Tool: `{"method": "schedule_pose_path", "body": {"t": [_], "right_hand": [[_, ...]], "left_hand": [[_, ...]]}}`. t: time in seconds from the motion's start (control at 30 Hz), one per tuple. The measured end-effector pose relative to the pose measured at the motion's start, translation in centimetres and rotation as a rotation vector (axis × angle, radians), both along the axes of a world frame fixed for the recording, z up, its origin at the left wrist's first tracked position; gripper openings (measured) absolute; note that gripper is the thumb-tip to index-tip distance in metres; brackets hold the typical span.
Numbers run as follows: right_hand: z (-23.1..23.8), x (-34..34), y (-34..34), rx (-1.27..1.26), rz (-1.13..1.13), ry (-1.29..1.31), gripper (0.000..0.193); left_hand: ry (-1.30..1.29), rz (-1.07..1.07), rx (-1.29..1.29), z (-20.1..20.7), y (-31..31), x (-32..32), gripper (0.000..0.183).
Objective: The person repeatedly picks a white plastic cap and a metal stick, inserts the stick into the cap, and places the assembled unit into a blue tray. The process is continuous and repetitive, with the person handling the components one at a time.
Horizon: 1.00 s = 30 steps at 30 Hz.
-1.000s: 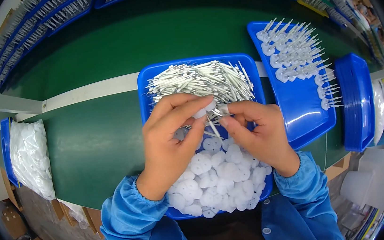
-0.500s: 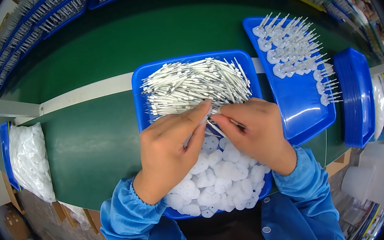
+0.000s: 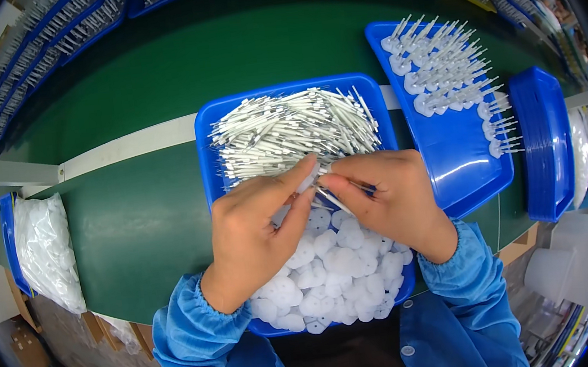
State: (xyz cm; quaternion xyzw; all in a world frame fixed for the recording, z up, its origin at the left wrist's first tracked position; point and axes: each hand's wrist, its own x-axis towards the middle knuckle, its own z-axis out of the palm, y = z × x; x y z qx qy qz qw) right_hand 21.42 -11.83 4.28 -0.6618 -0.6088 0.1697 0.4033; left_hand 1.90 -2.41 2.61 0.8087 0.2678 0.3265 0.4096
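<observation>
My left hand (image 3: 251,221) pinches a translucent white plastic disc (image 3: 309,179) between thumb and fingers. Close beside it, the closed fingers of my right hand (image 3: 395,194) hold thin white rods, their ends partly hidden. The fingertips of both hands meet over a blue tray (image 3: 204,143). In its far part lies a heap of white rods (image 3: 295,129) with thin metal ends; nearer to me is a pile of loose white discs (image 3: 333,273). Whether a rod is in the held disc's centre, I cannot tell.
To the right, a tilted blue tray (image 3: 453,178) bears rows of discs with rods standing in them (image 3: 440,69). Beyond it are stacked blue trays (image 3: 544,148). A clear bag of white parts (image 3: 46,248) lies at left. Filled trays (image 3: 92,32) line the green table's far edge.
The disc in my left fingers shows more plainly now, with the left fingertips slightly farther from the right ones. Both hands stay over the same part of the tray.
</observation>
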Motion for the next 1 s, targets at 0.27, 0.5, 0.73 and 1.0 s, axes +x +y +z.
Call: {"method": "schedule_pose_path", "body": {"t": [0.27,0.5,0.73,1.0], "right_hand": [[-1.1,1.2,-0.1,0.154,0.049,0.212,0.035],[-1.2,1.2,-0.6,0.045,0.129,0.390,0.041],[-1.7,0.6,-1.1,0.031,0.128,0.475,0.043],[-0.7,0.4,-1.3,-0.041,0.225,0.910,0.035]], "left_hand": [[-0.154,0.000,-0.085,0.2,0.5,0.2,0.049],[-0.092,-0.019,0.175,0.3,0.4,0.3,0.053],[-0.153,0.007,0.242,0.1,-0.1,0.6,0.055],[-0.181,-0.046,0.316,0.4,0.2,0.4,0.054]]}}
